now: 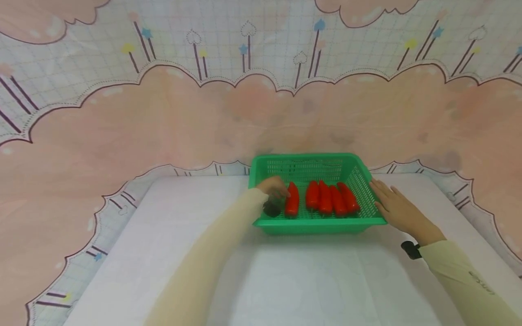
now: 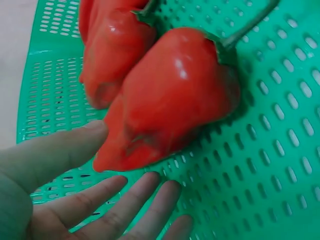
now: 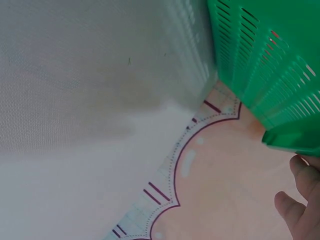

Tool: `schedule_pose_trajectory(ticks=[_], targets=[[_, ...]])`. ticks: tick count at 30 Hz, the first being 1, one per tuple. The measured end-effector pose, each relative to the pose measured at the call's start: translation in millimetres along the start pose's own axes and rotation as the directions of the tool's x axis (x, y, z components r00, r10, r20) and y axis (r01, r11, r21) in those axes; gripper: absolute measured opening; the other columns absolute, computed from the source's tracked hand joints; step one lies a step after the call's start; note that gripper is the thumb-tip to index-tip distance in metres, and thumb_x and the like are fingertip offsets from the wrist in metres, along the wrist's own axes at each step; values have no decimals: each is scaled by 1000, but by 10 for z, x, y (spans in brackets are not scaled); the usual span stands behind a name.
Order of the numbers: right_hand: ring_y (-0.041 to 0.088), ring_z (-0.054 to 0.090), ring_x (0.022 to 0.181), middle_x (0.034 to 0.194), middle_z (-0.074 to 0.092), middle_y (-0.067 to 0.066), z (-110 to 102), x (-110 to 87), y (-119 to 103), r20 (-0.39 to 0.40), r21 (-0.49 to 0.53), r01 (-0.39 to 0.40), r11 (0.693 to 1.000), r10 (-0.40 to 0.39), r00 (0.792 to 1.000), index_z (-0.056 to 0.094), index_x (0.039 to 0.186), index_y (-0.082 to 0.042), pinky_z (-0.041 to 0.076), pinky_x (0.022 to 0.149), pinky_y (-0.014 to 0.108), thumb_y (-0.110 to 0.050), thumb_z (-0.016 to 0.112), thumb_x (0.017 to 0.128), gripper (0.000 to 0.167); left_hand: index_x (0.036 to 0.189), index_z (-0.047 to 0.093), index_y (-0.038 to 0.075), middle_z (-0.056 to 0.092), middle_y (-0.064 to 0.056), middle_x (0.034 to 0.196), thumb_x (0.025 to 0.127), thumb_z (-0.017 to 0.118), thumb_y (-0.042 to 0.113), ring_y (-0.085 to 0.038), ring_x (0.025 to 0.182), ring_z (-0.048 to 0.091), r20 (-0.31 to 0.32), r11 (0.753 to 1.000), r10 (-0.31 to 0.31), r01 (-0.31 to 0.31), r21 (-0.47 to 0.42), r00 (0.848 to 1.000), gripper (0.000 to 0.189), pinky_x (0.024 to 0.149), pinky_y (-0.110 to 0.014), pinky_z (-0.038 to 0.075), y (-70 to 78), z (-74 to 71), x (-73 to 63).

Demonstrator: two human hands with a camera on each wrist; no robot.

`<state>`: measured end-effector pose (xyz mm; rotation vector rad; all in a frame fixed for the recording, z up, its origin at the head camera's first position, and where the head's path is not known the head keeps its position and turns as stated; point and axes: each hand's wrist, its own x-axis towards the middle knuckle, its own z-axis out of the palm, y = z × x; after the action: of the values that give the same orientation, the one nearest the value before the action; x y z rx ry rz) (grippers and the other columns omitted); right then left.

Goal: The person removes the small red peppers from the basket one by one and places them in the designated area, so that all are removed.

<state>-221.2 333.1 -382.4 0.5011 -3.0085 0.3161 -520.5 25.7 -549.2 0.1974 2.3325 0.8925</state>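
A green plastic basket holds several red peppers grouped towards its right side and one red pepper apart at the left. My left hand reaches inside, beside that lone pepper. In the left wrist view, the thumb of this hand overlaps the tip of the nearest pepper, while the other fingers spread straight below it. Another pepper lies behind. My right hand rests against the basket's right rim with fingers extended; in the right wrist view its fingertips are right at the rim.
The basket stands on a white table, close to its far edge. Behind hangs a pink cloth printed with clouds and stars. Dark bands circle both wrists, one showing clearly below the right hand.
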Motion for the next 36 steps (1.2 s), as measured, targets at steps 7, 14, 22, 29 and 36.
schedule_pose_trajectory(ticks=[7, 14, 22, 29, 36], targets=[[44, 20, 140, 151, 22, 28, -5, 39, -17, 14, -6, -16, 1000, 16, 1000, 19, 145, 8, 17, 112, 61, -17, 39, 98, 57, 84, 72, 11, 67, -6, 95, 61, 86, 20, -25, 78, 68, -39, 1000, 3, -3, 10, 999, 29, 65, -38, 58, -126, 23, 340], [44, 19, 140, 152, 21, 28, 6, 63, -26, 14, 2, -16, 1000, 16, 1000, 19, 146, 8, 17, 112, 61, -16, 38, 99, 56, 76, 71, 6, 69, -5, 85, 74, 74, 8, -21, 77, 65, -76, 998, -19, 23, 59, 997, 5, 65, -32, 56, 259, 45, -497], [45, 20, 139, 152, 21, 28, -10, 35, -28, 7, 17, -14, 1000, 14, 1000, 19, 146, 8, 17, 113, 60, -15, 39, 99, 56, 84, 72, 11, 70, -3, 90, 57, 89, 28, -20, 78, 67, 7, 999, -54, 54, -7, 999, 36, 67, -33, 57, -94, 174, 556], [46, 22, 138, 151, 22, 28, 3, 3, -36, 8, 22, -17, 1000, 17, 1000, 20, 145, 8, 19, 112, 61, -15, 39, 98, 56, 112, 64, 7, 69, -5, 106, 72, 82, 27, -25, 94, 67, -44, 981, -148, 141, -134, 988, 48, 78, -38, 56, 215, 299, -287], [45, 22, 139, 151, 23, 29, -10, -1, -36, 4, 18, -21, 1000, 21, 1000, 20, 145, 8, 19, 112, 61, -15, 39, 98, 56, 123, 55, 2, 65, -12, 116, 75, 79, 17, -30, 97, 65, -8, 934, -178, 166, -316, 984, 56, 74, -37, 58, 402, 313, -727]])
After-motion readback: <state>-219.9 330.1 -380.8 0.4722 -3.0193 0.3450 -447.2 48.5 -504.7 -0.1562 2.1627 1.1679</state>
